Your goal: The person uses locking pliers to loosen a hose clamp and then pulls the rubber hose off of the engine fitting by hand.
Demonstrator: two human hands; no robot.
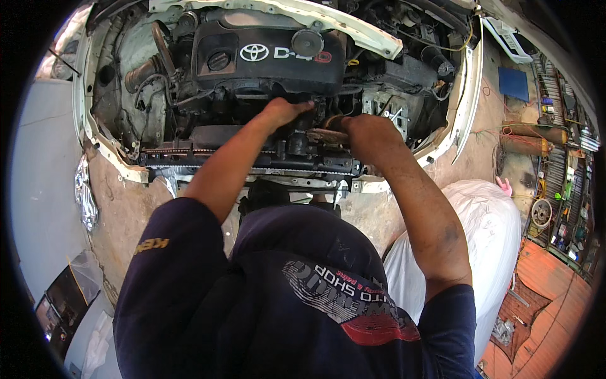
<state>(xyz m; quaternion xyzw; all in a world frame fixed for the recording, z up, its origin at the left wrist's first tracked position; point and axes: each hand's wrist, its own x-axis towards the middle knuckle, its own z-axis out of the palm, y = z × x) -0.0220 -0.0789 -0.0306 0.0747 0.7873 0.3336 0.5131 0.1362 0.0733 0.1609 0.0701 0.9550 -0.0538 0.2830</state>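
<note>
Both hands reach into the front of an open car engine bay, behind the radiator [265, 169]. My left hand [281, 114] is curled, its thumb stretched to the right beside an upright black hose [299, 140]. Its other fingers are hidden below, and what they hold cannot be made out. My right hand [374, 136] sits just to the right, back upward, fingers bent inward around something dark and mostly covered. A flat brownish part [326, 135] lies between the hose and this hand. Behind the hands is the black plastic engine cover [271, 72].
A pale metal crossbar [360, 33] spans the bay, with a round horn [307, 43] hanging from it. On the right are a dark box [398, 74] and a metal bracket [386, 110]. White cloth [480, 234] is at lower right; tools and parts line the far right.
</note>
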